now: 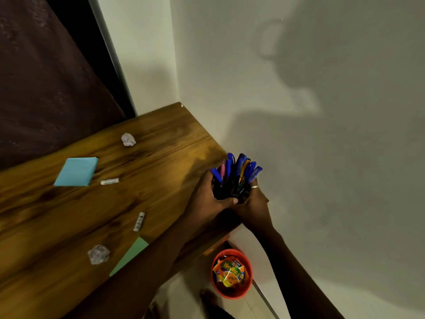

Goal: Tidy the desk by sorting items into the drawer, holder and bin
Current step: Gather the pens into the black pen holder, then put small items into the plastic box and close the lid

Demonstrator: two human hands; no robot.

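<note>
Both hands, left hand [212, 199] and right hand [254, 204], clasp the black pen holder [230, 192] of blue pens at the wooden desk's [161, 157] right edge. Scattered leftward: two crumpled paper balls [128, 139], two small white tubes [139, 221], one blue notepad [77, 171], one green sheet [131, 254]. Below stands one red bin [248, 272].

Both bare forearms rise from the lower edge of the frame and meet right of centre. The left hand [212, 200] curls its grip inward, thumb lying across toward the other hand — the right hand [255, 203] mirrors it, fingers wrapped, a ring on one finger.
</note>
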